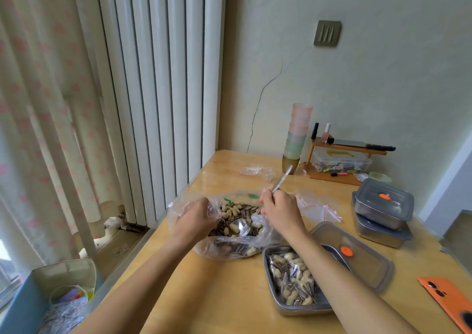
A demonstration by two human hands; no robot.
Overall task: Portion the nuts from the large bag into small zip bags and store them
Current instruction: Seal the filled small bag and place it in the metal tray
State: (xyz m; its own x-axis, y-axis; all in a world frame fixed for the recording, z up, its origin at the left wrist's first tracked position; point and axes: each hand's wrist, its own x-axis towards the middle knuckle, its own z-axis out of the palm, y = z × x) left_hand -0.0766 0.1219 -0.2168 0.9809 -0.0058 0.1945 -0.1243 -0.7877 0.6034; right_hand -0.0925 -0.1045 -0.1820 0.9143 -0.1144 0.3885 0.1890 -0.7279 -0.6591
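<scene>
A large clear plastic bag (224, 250) of peanuts and striped sunflower seeds lies open on the wooden table (229, 295). My left hand (196, 218) grips the bag's left rim and holds it open. My right hand (279, 209) grips the handle of a metal spoon (241, 226), whose bowl sits down among the nuts. Empty small zip bags lie beyond: one (255, 171) at the back, another (319, 207) right of my right hand. A steel tray (296, 308) near my right forearm holds filled small bags of nuts.
A grey lid (365, 262) leans beside the tray. Two stacked lidded steel boxes (383, 211) stand at the right. An orange phone (449, 300) lies at the right edge. Stacked cups (297, 134) and a small wooden shelf (344, 160) stand at the back by the wall.
</scene>
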